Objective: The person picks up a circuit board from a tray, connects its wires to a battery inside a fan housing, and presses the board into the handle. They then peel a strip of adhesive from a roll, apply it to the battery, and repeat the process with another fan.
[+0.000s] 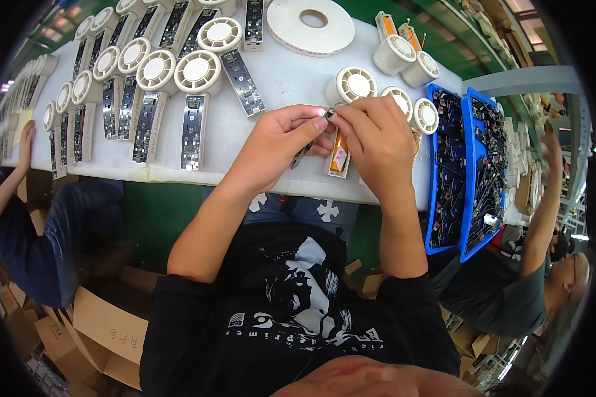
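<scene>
My left hand [276, 143] is closed on a narrow dark circuit board [300, 157], which slants down below its fingers. At the board's upper end, the fingertips of my right hand [382, 140] pinch together; the exact contact is small and partly hidden. Beneath the hands lies a white housing [338, 173] with an orange battery [340, 153] inside. Its round, vented white head [356, 83] points away from me. More such heads [425, 116] stand just right of my right hand, their handles partly covered by it.
Rows of white units [195, 119] with dark boards fill the left of the white table [291, 83]. A tape roll [341, 36] lies at the back. Blue trays [469, 178] of boards stand at right. Co-workers' arms [21, 155] show on both sides; cardboard boxes [106, 324] are below.
</scene>
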A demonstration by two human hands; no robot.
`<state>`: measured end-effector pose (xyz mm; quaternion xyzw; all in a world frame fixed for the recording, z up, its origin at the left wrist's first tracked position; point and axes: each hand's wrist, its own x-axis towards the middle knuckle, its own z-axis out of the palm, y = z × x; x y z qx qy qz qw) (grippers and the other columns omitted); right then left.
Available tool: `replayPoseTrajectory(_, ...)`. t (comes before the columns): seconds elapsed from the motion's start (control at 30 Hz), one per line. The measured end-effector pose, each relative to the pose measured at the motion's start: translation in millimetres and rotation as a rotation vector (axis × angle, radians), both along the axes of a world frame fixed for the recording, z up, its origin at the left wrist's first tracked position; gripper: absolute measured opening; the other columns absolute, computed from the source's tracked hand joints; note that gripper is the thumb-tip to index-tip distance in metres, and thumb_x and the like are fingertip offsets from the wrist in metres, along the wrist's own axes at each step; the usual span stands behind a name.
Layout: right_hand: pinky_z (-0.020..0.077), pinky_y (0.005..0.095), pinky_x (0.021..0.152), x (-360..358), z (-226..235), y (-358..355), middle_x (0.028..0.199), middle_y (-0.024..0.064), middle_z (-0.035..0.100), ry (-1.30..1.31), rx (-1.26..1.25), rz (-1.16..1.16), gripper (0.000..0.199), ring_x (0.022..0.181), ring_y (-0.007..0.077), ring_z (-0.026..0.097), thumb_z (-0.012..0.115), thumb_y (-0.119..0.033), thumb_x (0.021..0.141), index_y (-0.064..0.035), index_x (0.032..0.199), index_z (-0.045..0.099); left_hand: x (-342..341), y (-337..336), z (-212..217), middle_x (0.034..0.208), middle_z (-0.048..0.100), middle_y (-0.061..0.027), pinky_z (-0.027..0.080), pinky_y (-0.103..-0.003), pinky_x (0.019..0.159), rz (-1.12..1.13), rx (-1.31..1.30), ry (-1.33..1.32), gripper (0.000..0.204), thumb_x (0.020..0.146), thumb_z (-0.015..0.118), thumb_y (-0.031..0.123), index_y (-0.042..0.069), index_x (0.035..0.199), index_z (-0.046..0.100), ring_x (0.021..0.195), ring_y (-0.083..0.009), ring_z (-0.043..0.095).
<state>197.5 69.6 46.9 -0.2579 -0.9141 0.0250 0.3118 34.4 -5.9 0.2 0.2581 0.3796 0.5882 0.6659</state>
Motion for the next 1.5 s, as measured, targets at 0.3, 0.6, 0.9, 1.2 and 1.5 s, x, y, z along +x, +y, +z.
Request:
replayPoseTrajectory(0.3,0.0497,0.0362,0.067,2,-5,1,0.086,0.0063,0.068,0.11,-0.02,-0.008,0.018,0.079,0.0252,0.063,0.081,0.0,0.073,-0.0037,0.089,0.074,1,0,-1,0.11,0.07,-0.0144,0.06,-0.031,0.083,0.018,0.015,-0.032,0.028,0.101,0.062,0.009,-0.009,0.122,0.062,0.091,-0.017,0.069)
replayPoseTrajectory(0.6,0.0487,0.0357,0.066,8,3,15,0.084,0.007,0.067,0.042,0.012,0.141,0.021,0.077,0.0255,0.062,0.083,-0.002,0.07,-0.0037,0.088,0.073,-1,1,0,0.096,0.071,-0.009,0.052,-0.024,0.071,-0.006,0.011,0.033,0.028,0.097,0.07,0.008,-0.008,0.119,0.066,0.078,-0.0104,0.063)
replayPoseTrajectory(0.9,0.0493,0.0356,0.071,10,19,34,0.084,0.0064,0.068,-0.115,-0.272,0.3,0.019,0.079,0.0262,0.062,0.079,-0.008,0.077,-0.0038,0.095,0.076,-10,3,4,0.1,0.069,-0.0096,0.049,-0.024,0.068,-0.131,-0.039,0.093,0.031,0.097,0.068,0.007,-0.009,0.124,0.065,0.076,-0.0119,0.059)
replayPoseTrajectory(1.2,0.0501,0.0351,0.071,15,23,20,0.083,0.005,0.068,-0.022,-0.197,0.287,0.017,0.077,0.0241,0.063,0.079,-0.009,0.079,-0.0033,0.095,0.076,-11,-2,10,0.101,0.069,-0.0092,0.052,-0.025,0.072,-0.168,-0.014,0.107,0.033,0.097,0.065,0.004,-0.007,0.128,0.063,0.079,-0.013,0.062)
replayPoseTrajectory(1.5,0.0514,0.035,0.065,26,53,-64,0.086,0.0142,0.069,-0.06,-0.52,-0.34,0.034,0.072,0.0262,0.066,0.075,-0.004,0.082,-0.003,0.115,0.069,12,-26,56,0.114,0.071,-0.0147,0.055,-0.033,0.089,-0.183,0.246,0.558,0.043,0.094,0.062,0.001,0.003,0.137,0.059,0.101,-0.0225,0.069)
